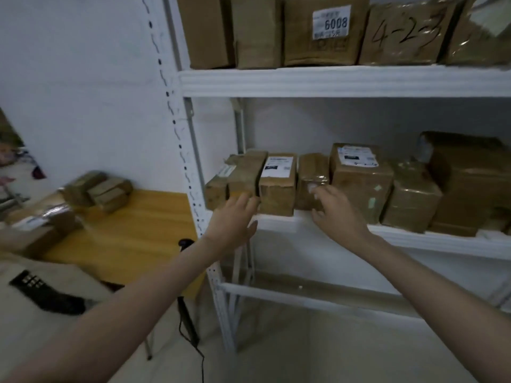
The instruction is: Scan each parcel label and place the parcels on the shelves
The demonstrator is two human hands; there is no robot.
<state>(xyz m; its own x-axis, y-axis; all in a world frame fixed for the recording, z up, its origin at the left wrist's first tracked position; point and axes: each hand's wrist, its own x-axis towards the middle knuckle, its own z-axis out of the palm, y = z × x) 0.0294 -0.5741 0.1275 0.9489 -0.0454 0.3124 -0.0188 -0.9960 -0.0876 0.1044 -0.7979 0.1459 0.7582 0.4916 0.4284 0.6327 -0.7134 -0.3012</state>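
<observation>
Several brown cardboard parcels stand in a row on the middle shelf (414, 239) of a white metal rack. My left hand (235, 219) reaches toward the leftmost parcels (243, 175), fingers straight and holding nothing. In front of a small taped parcel (311, 172) my right hand (336, 211) hovers with spread, relaxed fingers; whether it touches the parcel is unclear. A labelled parcel (278, 183) stands between the two. More parcels (96, 190) lie blurred on the wooden table (132, 239) at left.
The upper shelf (331, 81) carries larger boxes, one labelled 6008 (329, 23), one handwritten 4-2-3 (406, 31). A black scanner (45, 294) lies on a pale surface at lower left. A black cable (190, 327) hangs beside the rack's post. A low shelf sits near the floor.
</observation>
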